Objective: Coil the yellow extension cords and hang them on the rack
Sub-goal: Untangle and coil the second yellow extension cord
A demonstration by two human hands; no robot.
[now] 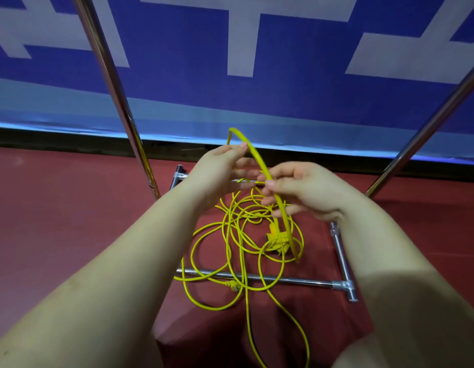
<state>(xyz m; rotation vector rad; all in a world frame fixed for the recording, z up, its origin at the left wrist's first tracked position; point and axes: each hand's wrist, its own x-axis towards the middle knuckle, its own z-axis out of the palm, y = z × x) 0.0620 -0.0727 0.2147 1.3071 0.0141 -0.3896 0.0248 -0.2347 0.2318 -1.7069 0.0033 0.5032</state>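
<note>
Hands are raised together at mid-frame, above the red floor [71,221]. The left hand [217,173] has its thumb and forefinger closed on a thin yellow extension cord [254,152], pinching it just below the top of an arched loop; its other fingers extend loosely toward the right. The right hand [299,189] pinches the same cord lower down the arch, thumb and forefinger closed on it, the remaining fingers partly curled beneath. Between the two hands the cord forms a raised bend, its peak above the left fingertips. Below the right hand the cord runs down to the floor.

The remainder of the yellow cord lies in a loose tangle of overlapping loops [230,243] on the floor directly below the hands. A yellow block-shaped socket end [277,239] rests within the tangle, below the right hand. A small yellow plug [233,285] lies just beside the front base bar. One strand trails off toward the bottom edge of the frame.

The chrome tubular metal rack [283,281] stands around the tangle: a horizontal base bar crosses beneath several loops, a side bar [340,251] joins it at the right with a fitting, and two upright poles, left [116,96] and right [429,128], rise out of view. No cord hangs on the visible part of the rack.

Behind the rack stands a blue banner with white blocky shapes [244,43], with a dark strip along its foot.
</note>
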